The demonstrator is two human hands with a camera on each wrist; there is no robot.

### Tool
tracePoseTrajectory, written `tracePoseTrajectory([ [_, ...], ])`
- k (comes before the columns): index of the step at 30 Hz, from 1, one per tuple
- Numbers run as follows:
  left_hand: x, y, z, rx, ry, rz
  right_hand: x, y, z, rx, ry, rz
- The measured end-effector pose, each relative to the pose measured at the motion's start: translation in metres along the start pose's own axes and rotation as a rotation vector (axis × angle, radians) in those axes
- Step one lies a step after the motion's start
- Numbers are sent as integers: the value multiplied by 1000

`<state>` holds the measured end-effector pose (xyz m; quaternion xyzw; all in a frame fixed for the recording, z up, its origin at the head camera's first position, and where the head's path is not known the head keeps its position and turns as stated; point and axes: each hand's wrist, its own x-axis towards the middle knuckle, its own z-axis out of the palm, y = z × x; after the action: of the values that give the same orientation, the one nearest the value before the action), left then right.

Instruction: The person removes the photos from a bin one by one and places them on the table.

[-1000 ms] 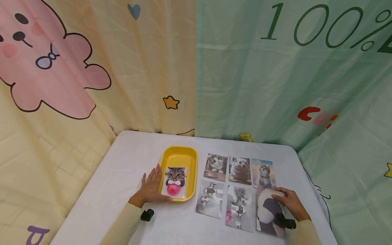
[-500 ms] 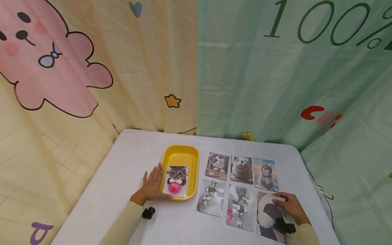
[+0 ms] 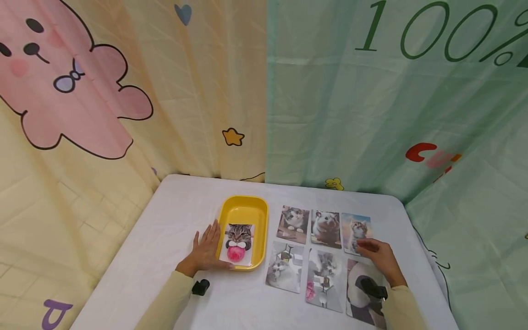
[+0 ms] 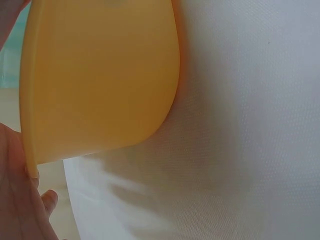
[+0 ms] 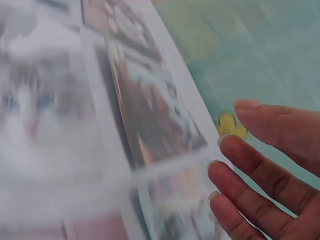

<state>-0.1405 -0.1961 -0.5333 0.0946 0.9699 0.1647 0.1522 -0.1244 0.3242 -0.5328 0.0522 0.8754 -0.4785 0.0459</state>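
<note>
My left hand (image 3: pixel 204 252) rests spread against the left side of a yellow tray (image 3: pixel 246 211), its thumb along the near rim. In the left wrist view the fingers touch the rim of the tray (image 4: pixel 105 75). Inside the tray lies a cat photo card (image 3: pixel 236 238) with a pink ball on it. Over the near right corner of a kitten card (image 3: pixel 354 229) hovers my right hand (image 3: pixel 381 256). The right wrist view shows that hand (image 5: pixel 270 180) with loosely bent fingers and nothing between them. Below it lies a black-and-white picture card (image 3: pixel 358 270), partly hidden by the wrist strap.
Six cards lie in two rows right of the tray, among them a cat card (image 3: pixel 293 224), a hamster card (image 3: pixel 326 229), and two greyish cat cards (image 3: pixel 283 270). A white cloth covers the table (image 3: pixel 185 197). Printed curtains (image 3: pixel 321 114) hang behind.
The black-and-white card slid towards me, off the kitten card's lower edge. My right hand then left it and moved up to the kitten card. The left hand stayed at the tray.
</note>
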Motion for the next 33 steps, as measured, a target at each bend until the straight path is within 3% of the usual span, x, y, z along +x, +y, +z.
tracePoseTrajectory([
  [8, 2, -1, 0, 8, 0, -9, 43, -49, 61, 134, -121, -181],
  [18, 4, -2, 0, -4, 17, 4, 67, -128, 124, 293, -236, -218],
  [24, 4, -3, 2, 1, 4, -1, 87, -148, 168, 330, -266, -284],
  [33, 3, -2, 1, -4, 0, -2, 97, -181, 218, 288, -436, -174],
])
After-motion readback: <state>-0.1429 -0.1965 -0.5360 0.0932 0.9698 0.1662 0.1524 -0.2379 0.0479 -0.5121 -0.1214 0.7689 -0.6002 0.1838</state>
